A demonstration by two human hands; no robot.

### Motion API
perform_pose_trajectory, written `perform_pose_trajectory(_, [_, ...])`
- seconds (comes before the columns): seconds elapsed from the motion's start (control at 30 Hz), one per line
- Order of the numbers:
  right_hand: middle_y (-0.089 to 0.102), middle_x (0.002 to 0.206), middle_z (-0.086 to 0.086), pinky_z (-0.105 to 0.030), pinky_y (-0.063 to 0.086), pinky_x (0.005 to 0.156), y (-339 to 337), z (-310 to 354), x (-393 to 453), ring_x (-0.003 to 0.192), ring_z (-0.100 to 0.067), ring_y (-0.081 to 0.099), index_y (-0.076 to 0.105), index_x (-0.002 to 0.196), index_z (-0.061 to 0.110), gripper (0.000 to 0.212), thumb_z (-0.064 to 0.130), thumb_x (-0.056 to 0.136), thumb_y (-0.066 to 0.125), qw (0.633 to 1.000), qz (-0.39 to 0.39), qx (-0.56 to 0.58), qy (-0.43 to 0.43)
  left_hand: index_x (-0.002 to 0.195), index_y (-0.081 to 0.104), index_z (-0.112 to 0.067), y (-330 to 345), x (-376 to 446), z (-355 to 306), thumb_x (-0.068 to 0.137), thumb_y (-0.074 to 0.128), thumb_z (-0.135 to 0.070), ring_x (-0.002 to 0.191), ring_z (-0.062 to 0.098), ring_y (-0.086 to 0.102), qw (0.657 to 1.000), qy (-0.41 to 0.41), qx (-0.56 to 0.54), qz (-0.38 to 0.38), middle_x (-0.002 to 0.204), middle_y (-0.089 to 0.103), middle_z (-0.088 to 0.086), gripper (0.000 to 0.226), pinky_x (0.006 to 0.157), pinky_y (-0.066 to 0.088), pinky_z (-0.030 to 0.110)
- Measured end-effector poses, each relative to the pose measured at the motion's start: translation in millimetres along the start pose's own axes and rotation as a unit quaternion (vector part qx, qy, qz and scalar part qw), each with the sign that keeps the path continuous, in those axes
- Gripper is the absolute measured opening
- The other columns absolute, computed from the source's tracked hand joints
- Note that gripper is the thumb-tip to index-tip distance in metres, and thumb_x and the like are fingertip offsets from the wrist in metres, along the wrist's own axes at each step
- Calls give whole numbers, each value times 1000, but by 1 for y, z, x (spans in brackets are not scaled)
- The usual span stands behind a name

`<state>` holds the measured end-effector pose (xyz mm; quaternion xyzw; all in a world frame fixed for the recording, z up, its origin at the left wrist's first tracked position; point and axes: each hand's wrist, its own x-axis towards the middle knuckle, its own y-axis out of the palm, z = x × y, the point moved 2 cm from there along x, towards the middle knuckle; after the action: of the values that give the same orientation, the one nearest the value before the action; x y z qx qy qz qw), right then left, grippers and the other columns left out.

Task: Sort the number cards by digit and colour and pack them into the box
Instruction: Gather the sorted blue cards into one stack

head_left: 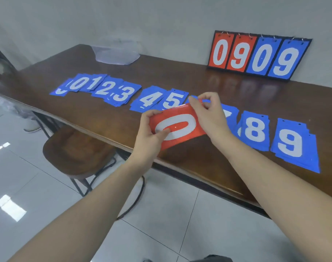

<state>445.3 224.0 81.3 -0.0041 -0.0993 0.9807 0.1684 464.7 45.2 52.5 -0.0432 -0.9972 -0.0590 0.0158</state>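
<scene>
Left hand [152, 129]: I pinch the red 0 card [177, 127] by its end.
Right hand [208, 112]: fingers pinch its far end.
Technique: I judge it needs a red pile near the table's [180, 72] front edge, apart from the blue.

red zero card [177, 127] (both hands)

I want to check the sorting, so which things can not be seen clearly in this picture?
- Head view: the piles between the 5 pile and the 8 pile are mostly hidden by the right hand and red 0 card.
- Leftmost pile: digit covered by the 0 pile.
- No box is identifiable; the clear item is blurred.
</scene>
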Motion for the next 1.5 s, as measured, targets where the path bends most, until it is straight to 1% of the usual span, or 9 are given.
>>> perform_pose_trajectory(0.17, [71,106,-4,-37,62,78,57,10,19,90,-17,75,51,130,23,51,48,90,71,973,75,191,104,129,46,-34,-51,41,-12,91,69,-1,106,18,68,987,-78,-131,-47,120,63,-4,55,86,61,38])
perform_pose_trajectory(0.3, [76,111,-6,-45,58,94,92,9,41,101,-29,74,56,133,13,39,25,97,67,953,153,223,134,129,45,-33,-67,78,-15,91,68,-1,105,20,68,978,-101,-171,-65,119,64,-2,55,88,61,38])
perform_pose_trajectory(0.57, [69,89,-7,-33,59,75,111,9,158,80,-24,65,65,110,11,15,12,94,64,973,122,146,127,119,51,-24,-67,167,-11,95,59,1,108,34,67,960,-202,-191,-40,121,62,9,35,92,58,49])
perform_pose_trajectory(0.77, [65,79,-3,-24,50,56,123,8,275,66,-14,60,63,103,15,10,11,95,62,976,145,87,135,116,54,-20,-66,264,-26,93,55,-6,86,16,63,975,-168,12,-142,108,63,5,27,76,59,29])
perform_pose_trajectory(0.87, [71,90,-3,-24,51,57,125,-2,323,72,-14,65,65,108,16,14,15,94,62,981,136,25,136,115,56,-22,-71,296,-25,96,52,-12,96,14,58,976,-119,95,-157,111,58,-2,22,94,54,36])
perform_pose_trajectory(1.0, [71,101,-10,-33,53,73,129,-23,360,95,-30,67,67,110,11,21,19,91,64,983,93,-138,81,110,59,-26,-86,322,-15,96,53,-14,89,14,57,970,-121,138,-159,103,57,-5,20,101,52,46])
perform_pose_trajectory(1.13, [46,149,-6,-41,33,110,132,-38,365,138,-32,37,50,144,25,55,37,92,61,925,61,-371,48,105,60,-25,-103,338,-4,96,52,-12,93,17,60,970,-131,139,-148,101,59,0,17,97,55,45])
perform_pose_trajectory(1.3, [46,145,3,-40,30,105,164,-21,344,133,-27,37,54,135,29,46,23,90,61,924,10,-369,-105,102,59,-26,-136,342,4,98,53,-12,87,14,61,972,-119,129,-156,103,61,-1,16,76,54,30])
perform_pose_trajectory(1.5, [62,113,7,-35,42,97,273,6,295,107,-20,52,63,121,27,29,25,93,58,919,120,-316,-203,96,56,-25,-226,335,1,96,52,-10,74,15,55,968,-144,92,-184,89,55,-2,15,61,43,28])
